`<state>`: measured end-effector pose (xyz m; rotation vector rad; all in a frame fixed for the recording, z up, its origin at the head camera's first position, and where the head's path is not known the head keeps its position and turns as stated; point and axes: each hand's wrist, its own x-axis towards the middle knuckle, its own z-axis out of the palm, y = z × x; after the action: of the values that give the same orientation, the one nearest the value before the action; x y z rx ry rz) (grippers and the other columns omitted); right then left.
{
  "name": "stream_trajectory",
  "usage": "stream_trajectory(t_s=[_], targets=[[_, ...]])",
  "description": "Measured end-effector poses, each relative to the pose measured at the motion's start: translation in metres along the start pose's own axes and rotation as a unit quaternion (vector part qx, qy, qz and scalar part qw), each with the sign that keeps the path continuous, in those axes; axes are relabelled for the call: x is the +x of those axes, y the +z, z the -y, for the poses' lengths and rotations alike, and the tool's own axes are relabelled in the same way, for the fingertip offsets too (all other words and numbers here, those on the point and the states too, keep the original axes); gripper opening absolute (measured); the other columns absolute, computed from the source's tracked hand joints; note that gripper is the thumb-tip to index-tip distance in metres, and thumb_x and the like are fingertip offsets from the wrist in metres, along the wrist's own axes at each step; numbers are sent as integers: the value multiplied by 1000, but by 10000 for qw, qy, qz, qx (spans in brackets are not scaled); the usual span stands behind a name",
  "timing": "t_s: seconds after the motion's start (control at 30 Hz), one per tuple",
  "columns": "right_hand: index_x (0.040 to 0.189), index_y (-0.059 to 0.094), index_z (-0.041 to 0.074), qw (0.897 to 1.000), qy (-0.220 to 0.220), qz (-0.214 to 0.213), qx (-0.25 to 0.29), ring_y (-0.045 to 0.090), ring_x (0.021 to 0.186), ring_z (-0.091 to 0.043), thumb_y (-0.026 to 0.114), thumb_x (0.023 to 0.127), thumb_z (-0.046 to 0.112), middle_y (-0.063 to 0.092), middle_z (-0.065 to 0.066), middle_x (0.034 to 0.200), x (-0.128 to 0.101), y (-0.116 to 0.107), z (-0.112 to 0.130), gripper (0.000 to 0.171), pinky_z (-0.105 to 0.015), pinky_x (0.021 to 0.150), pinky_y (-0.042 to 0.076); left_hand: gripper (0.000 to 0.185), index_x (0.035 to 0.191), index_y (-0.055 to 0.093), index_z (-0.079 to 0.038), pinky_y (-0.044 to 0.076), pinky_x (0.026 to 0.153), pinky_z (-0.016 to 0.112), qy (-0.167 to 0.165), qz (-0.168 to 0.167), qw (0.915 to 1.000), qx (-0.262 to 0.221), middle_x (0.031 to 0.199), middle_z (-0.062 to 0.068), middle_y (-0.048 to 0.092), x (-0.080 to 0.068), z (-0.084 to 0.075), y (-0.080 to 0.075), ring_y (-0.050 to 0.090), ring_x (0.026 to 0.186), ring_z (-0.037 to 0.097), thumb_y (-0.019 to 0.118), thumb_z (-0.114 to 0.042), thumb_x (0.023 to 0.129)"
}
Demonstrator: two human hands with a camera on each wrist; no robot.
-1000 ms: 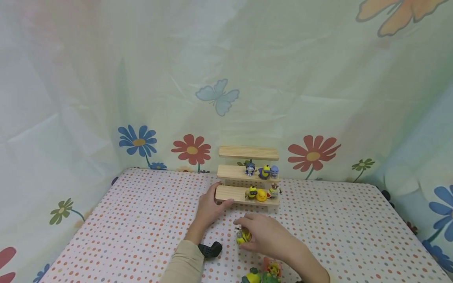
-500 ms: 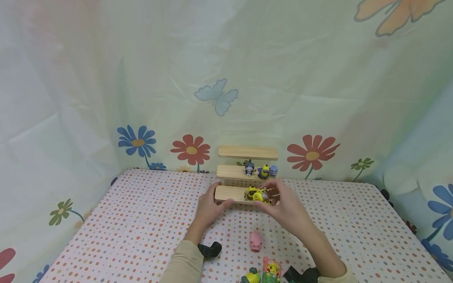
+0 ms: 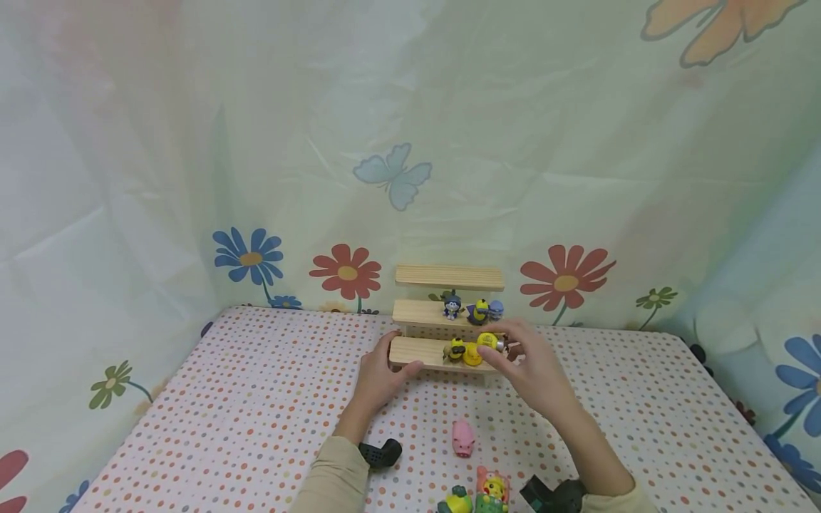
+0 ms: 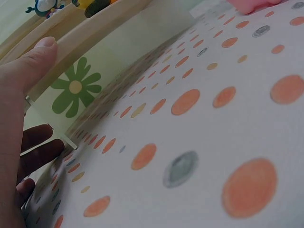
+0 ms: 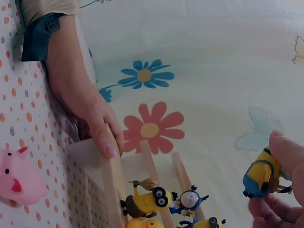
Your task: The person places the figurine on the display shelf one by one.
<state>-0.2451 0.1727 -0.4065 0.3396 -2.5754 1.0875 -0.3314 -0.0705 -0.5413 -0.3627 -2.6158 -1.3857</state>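
The minion is at the right end of the shelf's bottom tier, pinched between the thumb and fingers of the right hand; whether it touches the wood cannot be told. The left hand grips that tier's left end, thumb on top. The hands are well apart. On the bottom tier stand a duck and, just left of it, a goggled figure. The shelf's middle tier bears a blue-capped figure, a yellow-headed one and a pale blue one. In front of the shelf, a pink pig lies on the dotted surface; nearer the person are a pink-hooded figure and a green-and-yellow one. Behind the shelf hangs a flowered backdrop.
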Motion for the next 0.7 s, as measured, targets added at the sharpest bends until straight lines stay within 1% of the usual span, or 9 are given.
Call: stream_trajectory(t_s=[0.13,0.27,0.33,0.4,0.47,0.53,0.6,0.63,0.7], targets=[[115,58,9,9991,426,-77,10,50,76,-17,68,88,30,62,-12,113,2,-5,-3,35,-23,62,43,85,144,38,-17,46,92,46,2,2,10000,-29,128,8,59,-1,-1,0,60,111,24,66,-61,78],[123,53,10,9961,758,-44,443,51,67,-16,61,94,32,58,-18,122,5,-8,-10,38,-26,56,43,84,144,39,-17,47,91,46,47,-17,10000,-54,127,7,60,-1,-1,-1,61,109,23,66,-61,78],[131,49,14,9918,992,91,796,51,62,-15,54,97,34,57,-20,116,7,-10,-15,39,-27,53,41,83,144,39,-17,47,91,45,48,-19,10000,-53,127,6,60,-1,0,0,61,109,23,66,-61,78],[136,46,16,9854,1220,243,1164,51,60,-14,48,99,38,56,-19,108,8,-12,-19,43,-28,54,43,83,144,38,-18,47,91,45,45,-11,10000,-53,127,6,60,-1,0,0,61,109,22,66,-62,78],[140,43,16,9785,1393,415,1461,55,66,-13,43,100,40,53,-15,102,9,-13,-23,47,-27,62,48,84,144,38,-19,46,92,45,0,-3,10000,-56,128,6,60,-1,1,0,60,110,22,66,-62,78],[143,40,15,9724,1457,560,1736,60,79,-14,43,100,41,50,-15,104,10,-16,-26,50,-30,75,53,85,145,37,-19,46,94,46,-34,1,10000,-60,128,6,59,-1,2,1,59,111,22,66,-62,78],[146,35,14,9687,1432,696,1904,63,93,-18,44,100,40,47,-13,115,11,-18,-29,53,-36,89,51,85,145,37,-18,45,95,46,-43,0,10000,-46,129,6,58,-1,2,1,59,112,23,66,-62,78],[147,33,14,9679,1395,753,1950,63,98,-20,45,100,39,47,-14,119,11,-19,-30,54,-41,94,49,85,145,37,-18,44,96,47,-41,-1,10000,-36,130,6,58,-1,2,1,58,113,23,65,-62,78],[148,31,15,9662,1337,842,2038,64,105,-23,48,99,37,49,-17,126,10,-21,-31,56,-50,100,43,85,145,37,-19,44,96,47,-53,1,10000,-8,130,6,58,-1,1,1,58,113,24,65,-63,78]])
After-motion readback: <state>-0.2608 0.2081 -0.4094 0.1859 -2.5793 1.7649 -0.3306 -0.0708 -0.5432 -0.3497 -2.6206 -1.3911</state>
